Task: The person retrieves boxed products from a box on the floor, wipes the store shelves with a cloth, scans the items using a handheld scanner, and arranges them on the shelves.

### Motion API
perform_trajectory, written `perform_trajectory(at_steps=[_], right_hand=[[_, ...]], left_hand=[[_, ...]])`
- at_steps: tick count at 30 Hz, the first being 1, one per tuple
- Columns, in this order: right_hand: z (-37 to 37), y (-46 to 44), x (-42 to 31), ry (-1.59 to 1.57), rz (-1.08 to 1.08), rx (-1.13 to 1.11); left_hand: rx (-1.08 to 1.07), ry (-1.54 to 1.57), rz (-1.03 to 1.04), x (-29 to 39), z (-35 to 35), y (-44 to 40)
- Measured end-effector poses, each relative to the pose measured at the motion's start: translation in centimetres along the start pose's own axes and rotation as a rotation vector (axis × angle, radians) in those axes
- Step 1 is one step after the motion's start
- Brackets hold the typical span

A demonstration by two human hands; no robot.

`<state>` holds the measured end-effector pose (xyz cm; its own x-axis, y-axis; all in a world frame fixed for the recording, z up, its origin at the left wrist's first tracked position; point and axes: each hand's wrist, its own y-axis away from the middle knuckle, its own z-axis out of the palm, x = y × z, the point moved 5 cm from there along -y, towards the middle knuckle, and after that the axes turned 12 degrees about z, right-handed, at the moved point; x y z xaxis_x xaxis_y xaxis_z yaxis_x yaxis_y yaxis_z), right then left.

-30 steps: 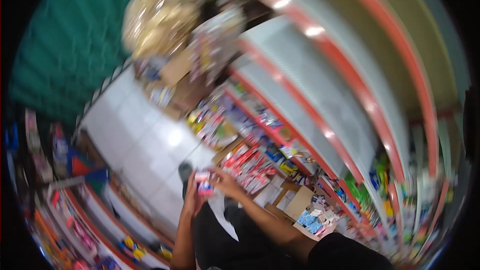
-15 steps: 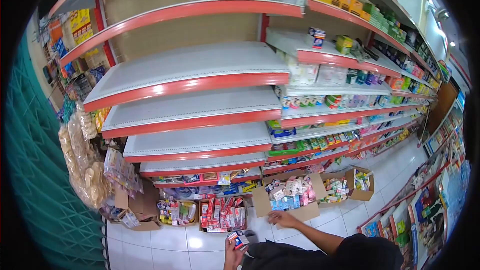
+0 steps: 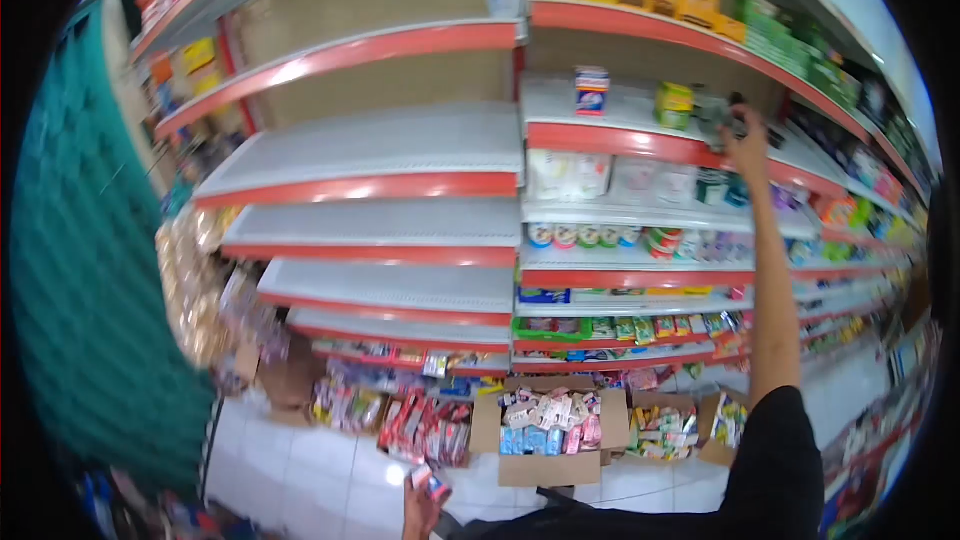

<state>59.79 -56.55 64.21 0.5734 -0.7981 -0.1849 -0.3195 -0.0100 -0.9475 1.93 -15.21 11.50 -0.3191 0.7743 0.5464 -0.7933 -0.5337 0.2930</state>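
Far left of the open carton [image 3: 550, 471]: green shutter [image 3: 90, 290]. Left of carton, lower: my left hand [image 3: 420, 515], fingers curled around a small box [image 3: 432, 484]. Above carton, on a shelf [image 3: 630, 135]: blue-and-white box [image 3: 591, 95]. Above carton, well to its right: my right hand [image 3: 745, 148] at a grey object [image 3: 713, 110]; cannot tell whether fingers hold it.

At 10 o'clock, shelf edges [image 3: 370, 187] look like glossy painted metal, the shelves [image 3: 370, 152] duller. Plastic bags [image 3: 188, 290] gleam at 9 o'clock, floor tiles [image 3: 310, 452] at 7. The small box [image 3: 433, 485] at 6 o'clock looks like smooth card, the carton [image 3: 550, 471] at 5 matt cardboard, the sleeve [image 3: 775, 465] at 4 matt cloth.
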Motion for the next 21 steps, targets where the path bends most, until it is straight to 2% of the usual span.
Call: perform_trajectory(at_steps=[1,2,3,4,5,8,9,12,14,16,18,19,21], right_hand=[[2.6,-2.6,2.9,0.195,0.0,-0.022],[2.7,-4.6,0.6,0.162,0.103,-0.258],[4.5,-5.6,1.2,0.16,-0.07,-0.271],[7.8,-6.3,4.2,0.181,-0.103,-0.416],[8.8,-5.8,4.0,-0.019,-0.028,-0.624],[21.3,-6.1,24.6,0.284,-0.377,-0.578],[17.2,-6.9,22.0,0.357,-0.214,-0.576],[5.4,-5.2,7.3,0.392,0.291,-0.39],[0.6,-3.5,2.1,0.35,0.372,-0.351],[-6.1,-1.2,1.9,-0.184,0.177,0.024],[-6.2,2.8,15.5,-0.725,0.597,-0.01],[-7.9,6.8,8.5,-0.746,0.622,-0.032],[-8.8,15.3,-10.9,-0.809,0.506,-0.293]], left_hand=[[0.067,-0.118,0.068,-1.3,0.2,0.8],[0.151,-0.231,0.141,-1.0,4.5,0.9],[0.102,-0.179,0.172,-1.7,6.9,0.8],[0.048,-0.131,0.216,-2.1,9.0,0.4],[0.076,-0.12,0.216,-2.3,11.1,0.4],[0.024,-0.043,0.234,-3.5,15.0,0.3],[0.023,-0.052,0.238,-3.3,16.5,0.7],[-0.015,-0.105,0.25,-2.4,19.5,1.3],[-0.044,-0.136,0.269,-1.0,20.8,1.1],[-0.048,-0.191,0.352,-0.1,21.8,0.7],[-0.11,-0.121,0.426,2.2,24.7,0.9],[-0.144,-0.151,0.452,3.3,26.4,1.2],[-0.254,-0.174,0.532,6.0,30.1,2.1]])
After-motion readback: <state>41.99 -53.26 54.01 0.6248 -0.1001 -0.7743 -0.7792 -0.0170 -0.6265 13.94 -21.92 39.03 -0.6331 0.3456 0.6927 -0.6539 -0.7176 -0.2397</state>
